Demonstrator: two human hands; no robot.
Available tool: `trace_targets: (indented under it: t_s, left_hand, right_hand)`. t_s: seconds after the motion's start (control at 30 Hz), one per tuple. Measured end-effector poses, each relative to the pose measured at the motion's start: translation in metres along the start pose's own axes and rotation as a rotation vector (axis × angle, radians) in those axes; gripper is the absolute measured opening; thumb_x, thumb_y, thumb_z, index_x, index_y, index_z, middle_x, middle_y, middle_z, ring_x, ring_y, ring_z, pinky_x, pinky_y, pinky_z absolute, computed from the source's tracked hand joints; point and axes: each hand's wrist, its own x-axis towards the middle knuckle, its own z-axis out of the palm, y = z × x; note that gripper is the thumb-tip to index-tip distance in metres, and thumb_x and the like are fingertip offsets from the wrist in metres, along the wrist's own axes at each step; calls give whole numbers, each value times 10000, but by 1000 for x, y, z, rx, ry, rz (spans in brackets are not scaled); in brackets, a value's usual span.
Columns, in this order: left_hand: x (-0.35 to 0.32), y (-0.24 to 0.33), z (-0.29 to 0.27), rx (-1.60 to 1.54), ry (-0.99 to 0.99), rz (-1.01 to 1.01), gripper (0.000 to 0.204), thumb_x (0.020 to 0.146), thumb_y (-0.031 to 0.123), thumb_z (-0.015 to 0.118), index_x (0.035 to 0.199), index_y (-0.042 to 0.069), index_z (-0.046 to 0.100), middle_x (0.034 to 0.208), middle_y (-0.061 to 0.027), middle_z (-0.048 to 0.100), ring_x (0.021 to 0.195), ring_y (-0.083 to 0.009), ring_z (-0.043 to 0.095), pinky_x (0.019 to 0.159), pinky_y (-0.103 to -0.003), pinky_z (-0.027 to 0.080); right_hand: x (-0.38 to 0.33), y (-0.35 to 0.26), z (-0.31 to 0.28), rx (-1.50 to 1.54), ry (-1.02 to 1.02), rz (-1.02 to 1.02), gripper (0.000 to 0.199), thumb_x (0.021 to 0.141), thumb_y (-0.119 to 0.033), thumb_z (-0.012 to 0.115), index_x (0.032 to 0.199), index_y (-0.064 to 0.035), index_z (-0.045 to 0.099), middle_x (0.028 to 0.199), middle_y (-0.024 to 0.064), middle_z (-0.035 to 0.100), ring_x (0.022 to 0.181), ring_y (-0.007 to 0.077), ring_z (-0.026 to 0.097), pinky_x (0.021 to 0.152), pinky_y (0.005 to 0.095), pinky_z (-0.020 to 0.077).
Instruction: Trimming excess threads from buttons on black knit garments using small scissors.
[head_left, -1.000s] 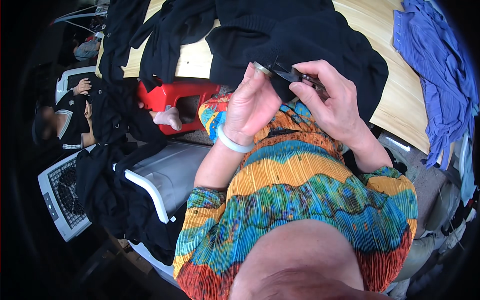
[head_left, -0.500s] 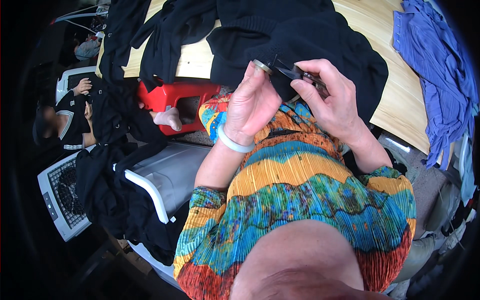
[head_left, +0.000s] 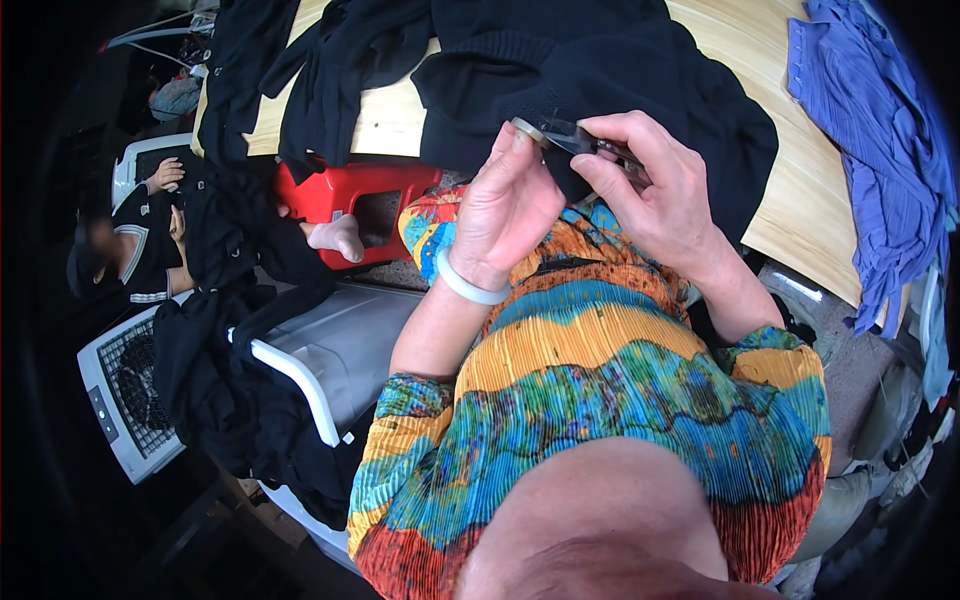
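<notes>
My left hand point(head_left: 508, 205), with a pale bangle point(head_left: 470, 285) on its wrist, pinches a round brass-coloured button point(head_left: 531, 131) between thumb and fingertips. From the right, my right hand point(head_left: 655, 195) grips small dark thread snips point(head_left: 574, 141), their blades pointing left at the button's edge. Whether any thread lies between the blades is too small to tell. Both hands are over the near edge of a black knitted garment point(head_left: 600, 70), which covers the table's middle; how the button is joined to it is hidden.
More black garments point(head_left: 345, 75) lie on the wooden table point(head_left: 790, 190). Blue pleated cloth point(head_left: 860, 130) hangs over its right end. At left are a red plastic stool point(head_left: 345, 190), a grey bin point(head_left: 350, 335) heaped with black cloth, a fan unit point(head_left: 135, 385) and a seated person point(head_left: 145, 225).
The snips have shifted slightly left and down, up against the button, and the blades look closer together. My right index finger has moved a little left. My left hand is nearly still.
</notes>
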Motion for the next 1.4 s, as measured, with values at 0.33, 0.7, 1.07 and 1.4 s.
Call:
trace_targets:
  t_s: [0.33, 0.7, 1.07, 1.4]
  left_hand:
    - [-1, 1, -2, -2, 0, 12, 176, 880, 134, 473, 1048, 88, 499, 1060, -5, 534, 1050, -139, 460, 971, -310, 316]
    - [-2, 4, 3, -79, -13, 2, 352, 855, 145, 497, 1190, 56, 433, 1225, -80, 457, 1173, -210, 396, 1028, -371, 262]
    - [0, 10, -3, -103, -3, -43, 196, 827, 87, 481, 1017, 49, 509, 1022, -87, 546, 1018, -224, 501, 956, -384, 354]
    - [-4, 21, -4, -317, -227, -53, 335, 837, 136, 429, 1132, -10, 491, 1242, -165, 449, 1190, -279, 389, 1040, -418, 230]
  right_hand:
    - [0, 0, 3, -7, 2, 32, 149, 729, -84, 642, 842, -18, 573, 726, 66, 568, 536, 157, 564, 464, 219, 438]
    - [13, 9, -8, 178, 164, 141, 196, 762, -66, 640, 927, 7, 563, 753, 37, 599, 672, 62, 566, 605, 183, 459]
    - [22, 6, 2, -85, -165, -193, 382, 599, 72, 582, 962, -47, 593, 683, 60, 552, 537, 144, 534, 471, 227, 421]
    - [34, 16, -6, 231, 118, 72, 136, 743, -63, 652, 833, -1, 571, 657, 16, 551, 593, 40, 500, 529, 184, 406]
